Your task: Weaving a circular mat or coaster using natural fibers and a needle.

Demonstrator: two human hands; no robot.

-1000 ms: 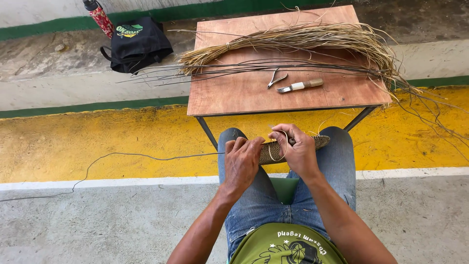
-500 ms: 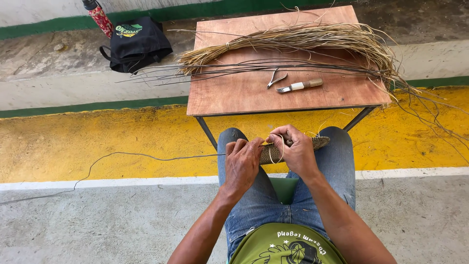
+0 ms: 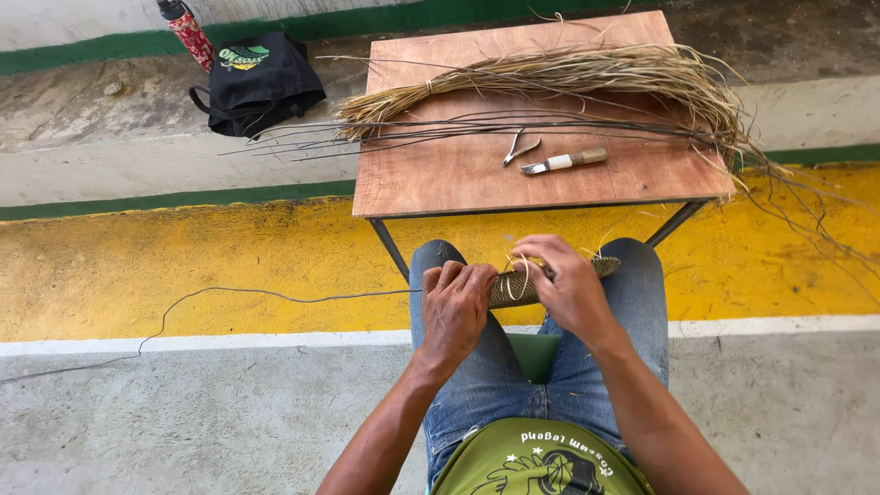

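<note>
A woven coil of straw (image 3: 515, 286) lies across my knees, over blue jeans. My left hand (image 3: 456, 305) grips its left end, where a long dark stem (image 3: 229, 295) runs out to the left over the floor. My right hand (image 3: 566, 280) covers the coil's middle and pinches a pale straw strand (image 3: 523, 269) looped over it. The coil's right end (image 3: 605, 266) pokes out past my right hand.
A small wooden table (image 3: 458, 174) stands just ahead, bearing a straw bundle (image 3: 559, 73), dark thin stems (image 3: 440, 124), small pliers (image 3: 520, 148) and a knife (image 3: 564, 162). A black bag (image 3: 257, 81) and a red bottle (image 3: 188, 27) rest on the concrete step behind.
My left hand has slid right onto the coil's end. My right hand has shifted a little over the coil with the strand.
</note>
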